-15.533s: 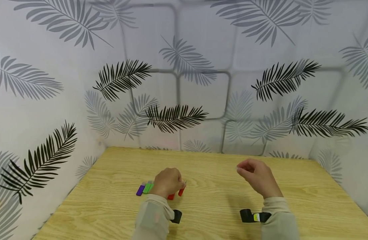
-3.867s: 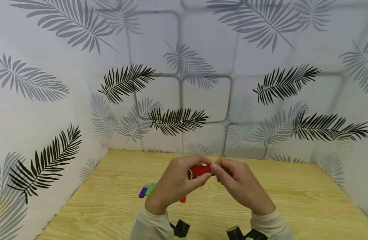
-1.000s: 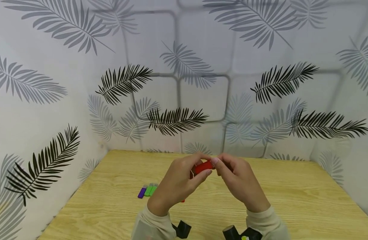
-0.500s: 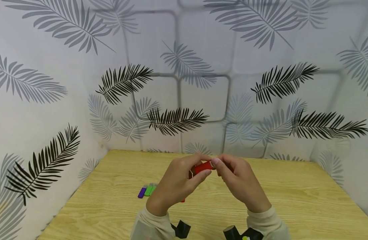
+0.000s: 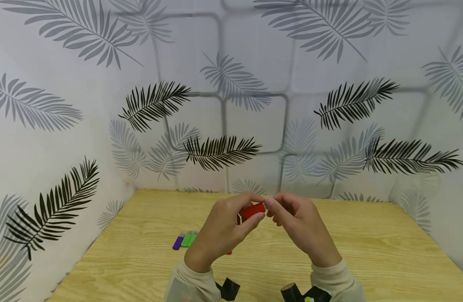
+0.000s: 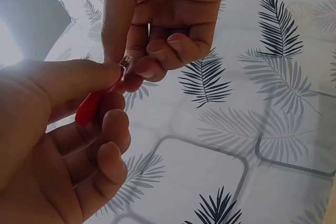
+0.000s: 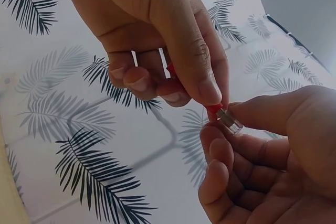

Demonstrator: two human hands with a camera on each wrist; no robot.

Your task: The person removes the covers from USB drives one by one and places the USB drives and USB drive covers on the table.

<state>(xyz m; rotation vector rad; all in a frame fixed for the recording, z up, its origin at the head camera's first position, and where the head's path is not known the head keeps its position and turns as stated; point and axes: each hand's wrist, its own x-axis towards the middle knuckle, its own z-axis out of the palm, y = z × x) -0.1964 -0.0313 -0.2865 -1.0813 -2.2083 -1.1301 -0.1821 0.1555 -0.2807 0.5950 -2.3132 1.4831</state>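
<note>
Both hands meet over the middle of the table on a red USB flash drive (image 5: 254,210). My left hand (image 5: 221,230) pinches its red body between thumb and fingers. From the other side my right hand (image 5: 304,230) holds the drive's end with thumb and fingertips. In the right wrist view a small clear cap (image 7: 232,123) sits at the silver end of the drive, between the right thumb and index finger. The left wrist view shows the red body (image 6: 89,107) running under the left thumb, with the clear end by the right fingertips.
On the wooden table (image 5: 121,260), left of the hands, a purple flash drive (image 5: 178,243) lies beside a green one (image 5: 186,240) and another green one (image 5: 193,239). A red piece (image 5: 229,253) shows past the left wrist. Leaf-patterned cloth (image 5: 254,126) stands behind.
Long before, the left hand was down at the drives and the right hand apart; since then both have come together on the red drive. In the last second it tilts slightly between the fingers.
</note>
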